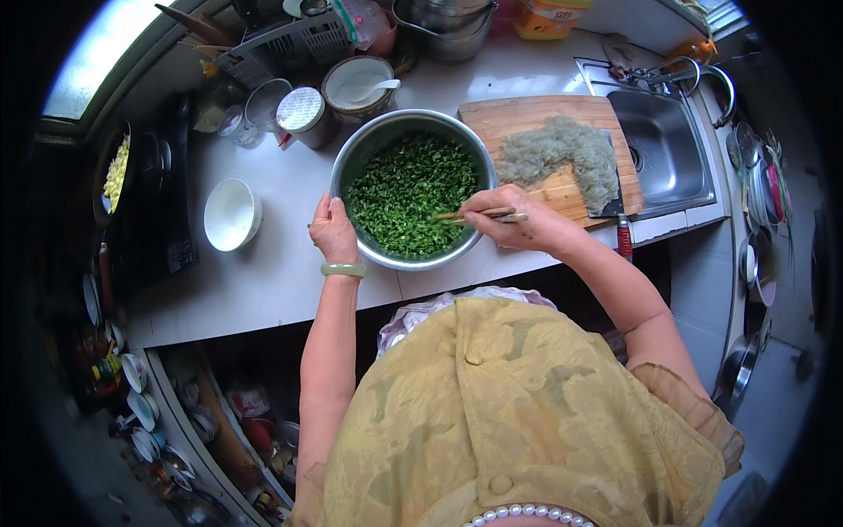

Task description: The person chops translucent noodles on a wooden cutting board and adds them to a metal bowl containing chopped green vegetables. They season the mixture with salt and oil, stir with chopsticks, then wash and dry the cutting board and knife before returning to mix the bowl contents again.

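A large metal basin point(337, 172) stands on the counter in front of me, with a thick layer of finely chopped green leaves point(408, 191) inside. My left hand point(334, 230) grips the basin's left rim, thumb over the edge. A pair of wooden chopsticks point(490, 214) is held in my right hand point(517, 217) at the basin's right side, their tips in the greens. To the right lies a wooden cutting board point(487, 115) bearing a heap of chopped translucent glass noodles point(560, 155). Partly under the heap is a cleaver point(623, 230) with a red-wrapped handle.
A white bowl point(232, 215) stands to the left, near a black cooktop point(178, 230) with a pan of yellow food point(117, 174). Behind the basin are a lidded jar point(304, 118) and a pot with a white spoon point(379, 87). A steel sink point(665, 145) lies beyond the board.
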Action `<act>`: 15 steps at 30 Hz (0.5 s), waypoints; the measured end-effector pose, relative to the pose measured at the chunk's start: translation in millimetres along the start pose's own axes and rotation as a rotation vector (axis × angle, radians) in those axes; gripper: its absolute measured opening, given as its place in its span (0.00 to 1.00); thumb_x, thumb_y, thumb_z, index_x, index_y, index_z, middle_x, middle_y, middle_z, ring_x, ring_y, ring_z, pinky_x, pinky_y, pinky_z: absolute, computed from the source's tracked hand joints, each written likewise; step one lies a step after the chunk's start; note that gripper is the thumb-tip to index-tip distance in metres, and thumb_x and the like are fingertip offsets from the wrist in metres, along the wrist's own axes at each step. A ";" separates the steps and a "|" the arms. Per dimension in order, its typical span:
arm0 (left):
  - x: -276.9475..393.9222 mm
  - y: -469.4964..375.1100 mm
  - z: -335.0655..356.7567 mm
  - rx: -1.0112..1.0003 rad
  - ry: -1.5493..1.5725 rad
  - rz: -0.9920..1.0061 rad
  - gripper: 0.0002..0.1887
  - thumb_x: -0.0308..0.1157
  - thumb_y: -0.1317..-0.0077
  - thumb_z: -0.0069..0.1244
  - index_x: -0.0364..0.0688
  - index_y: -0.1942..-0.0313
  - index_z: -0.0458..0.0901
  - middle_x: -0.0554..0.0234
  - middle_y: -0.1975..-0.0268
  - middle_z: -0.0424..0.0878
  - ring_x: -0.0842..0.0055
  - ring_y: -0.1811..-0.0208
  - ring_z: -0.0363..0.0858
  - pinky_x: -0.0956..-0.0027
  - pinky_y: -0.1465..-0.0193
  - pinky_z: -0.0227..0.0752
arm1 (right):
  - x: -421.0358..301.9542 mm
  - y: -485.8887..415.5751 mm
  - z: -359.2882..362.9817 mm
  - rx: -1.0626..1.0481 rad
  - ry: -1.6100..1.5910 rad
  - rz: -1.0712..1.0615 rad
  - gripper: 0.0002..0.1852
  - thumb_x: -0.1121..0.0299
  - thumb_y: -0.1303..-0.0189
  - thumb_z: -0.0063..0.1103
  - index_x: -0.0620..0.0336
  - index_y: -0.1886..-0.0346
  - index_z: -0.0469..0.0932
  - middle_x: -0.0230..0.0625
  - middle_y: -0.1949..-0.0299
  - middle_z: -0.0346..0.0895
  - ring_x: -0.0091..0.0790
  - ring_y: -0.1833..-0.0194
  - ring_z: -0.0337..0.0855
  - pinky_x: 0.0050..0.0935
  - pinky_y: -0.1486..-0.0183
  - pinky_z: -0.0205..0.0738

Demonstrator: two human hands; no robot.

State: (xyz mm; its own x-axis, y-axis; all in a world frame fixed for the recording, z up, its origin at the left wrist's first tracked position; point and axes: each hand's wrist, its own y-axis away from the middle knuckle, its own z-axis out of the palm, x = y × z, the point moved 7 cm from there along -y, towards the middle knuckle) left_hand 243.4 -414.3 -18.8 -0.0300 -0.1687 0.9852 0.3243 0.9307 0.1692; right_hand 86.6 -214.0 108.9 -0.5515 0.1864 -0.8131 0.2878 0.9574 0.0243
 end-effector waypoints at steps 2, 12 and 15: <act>-6.0 -5.0 -3.9 0.019 -0.032 0.021 0.15 0.28 0.34 0.47 0.30 0.51 0.78 0.73 0.68 0.77 0.88 0.69 0.69 0.81 0.65 0.66 | -14.9 4.6 -21.2 0.186 0.142 -0.133 0.04 0.73 0.41 0.54 0.63 0.69 0.77 0.39 0.75 0.77 0.37 0.73 0.79 0.33 0.69 0.72; -8.7 -6.1 5.6 -0.142 0.073 -0.018 0.12 0.27 0.30 0.40 0.31 0.53 0.76 0.65 0.63 0.81 0.83 0.66 0.76 0.78 0.61 0.72 | 0.8 33.6 40.9 -0.041 0.663 -0.236 0.22 0.75 0.51 0.56 0.54 0.48 0.71 0.43 0.47 0.70 0.45 0.45 0.69 0.45 0.41 0.60; -13.1 -7.4 5.7 -0.157 0.099 -0.024 0.12 0.27 0.29 0.38 0.31 0.51 0.75 0.64 0.61 0.81 0.83 0.65 0.77 0.77 0.59 0.72 | 12.8 63.7 -8.3 0.221 0.657 -0.180 0.22 0.76 0.47 0.52 0.60 0.45 0.70 0.49 0.46 0.71 0.46 0.45 0.72 0.45 0.38 0.61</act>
State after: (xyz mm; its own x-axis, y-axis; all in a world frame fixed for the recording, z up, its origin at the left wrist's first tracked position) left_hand 236.0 -417.1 -32.8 0.0512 -0.2288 0.9721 0.4688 0.8650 0.1789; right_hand 91.3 -148.9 104.9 -0.9427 0.1907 -0.2737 0.2618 0.9315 -0.2526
